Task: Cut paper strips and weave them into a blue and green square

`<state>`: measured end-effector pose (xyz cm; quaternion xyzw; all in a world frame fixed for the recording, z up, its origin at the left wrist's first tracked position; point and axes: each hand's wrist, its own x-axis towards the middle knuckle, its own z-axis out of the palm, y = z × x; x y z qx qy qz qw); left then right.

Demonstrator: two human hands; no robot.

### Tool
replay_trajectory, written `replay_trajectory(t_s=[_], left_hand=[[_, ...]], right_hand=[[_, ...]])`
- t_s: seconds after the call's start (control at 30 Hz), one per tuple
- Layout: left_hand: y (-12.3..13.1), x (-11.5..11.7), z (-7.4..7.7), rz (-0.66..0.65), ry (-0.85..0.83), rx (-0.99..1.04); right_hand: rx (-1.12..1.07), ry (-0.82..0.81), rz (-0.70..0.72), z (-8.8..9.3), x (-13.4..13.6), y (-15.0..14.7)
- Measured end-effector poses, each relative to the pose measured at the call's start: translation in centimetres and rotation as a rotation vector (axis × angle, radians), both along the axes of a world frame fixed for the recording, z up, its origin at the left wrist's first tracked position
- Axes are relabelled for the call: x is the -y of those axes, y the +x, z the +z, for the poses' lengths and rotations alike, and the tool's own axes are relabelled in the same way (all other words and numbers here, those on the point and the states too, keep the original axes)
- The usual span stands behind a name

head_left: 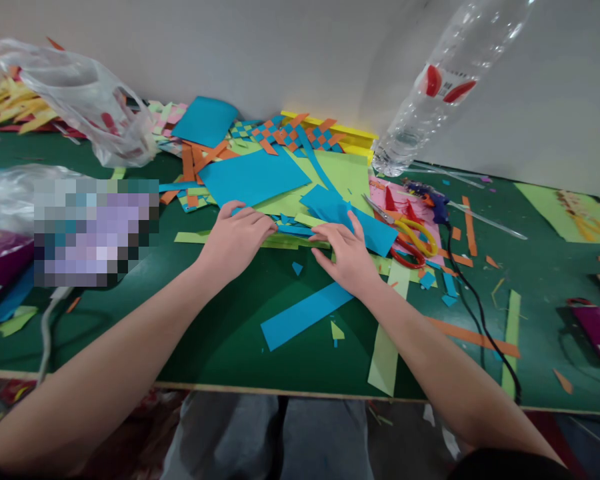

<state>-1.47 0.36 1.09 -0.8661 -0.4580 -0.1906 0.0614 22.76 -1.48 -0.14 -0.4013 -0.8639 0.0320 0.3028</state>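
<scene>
My left hand [239, 235] is closed, its fingertips on the left end of a narrow blue paper strip [295, 231]. The fingers of my right hand [344, 252] touch that strip's right end; the thumb stands apart below and one finger is raised. Light green strips [280, 243] lie under and beside the blue one. Behind my right hand is a blue paper piece [375, 227], with scissors [414, 239] with yellow and red handles to its right. Nearer me, a wider blue strip [300, 320] lies flat. A large blue sheet [255, 177] is beyond my left hand.
Woven orange-and-blue paper [293, 137] lies at the back. A clear bottle [440, 93] stands at the wall. On the left are a plastic bag [93, 100] and a pixelated device [97, 233] with a cable [45, 333]. A black cord [473, 300] crosses the green table's right side.
</scene>
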Motion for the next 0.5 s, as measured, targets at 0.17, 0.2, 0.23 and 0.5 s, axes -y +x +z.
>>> replay_trajectory(t_s=[0.17, 0.2, 0.23, 0.5], left_hand=[[0.23, 0.30, 0.35, -0.019, 0.034, 0.040], [0.26, 0.34, 0.39, -0.023, 0.036, 0.047], [0.27, 0.37, 0.40, -0.027, 0.038, 0.056], [0.23, 0.37, 0.25, -0.007, 0.021, 0.133]], right_hand=[[-0.055, 0.054, -0.023, 0.20, 0.01, -0.18], [-0.075, 0.070, -0.038, 0.26, 0.02, -0.22], [-0.101, 0.087, -0.058, 0.31, 0.03, -0.24], [-0.443, 0.010, -0.268, 0.36, -0.05, 0.14]])
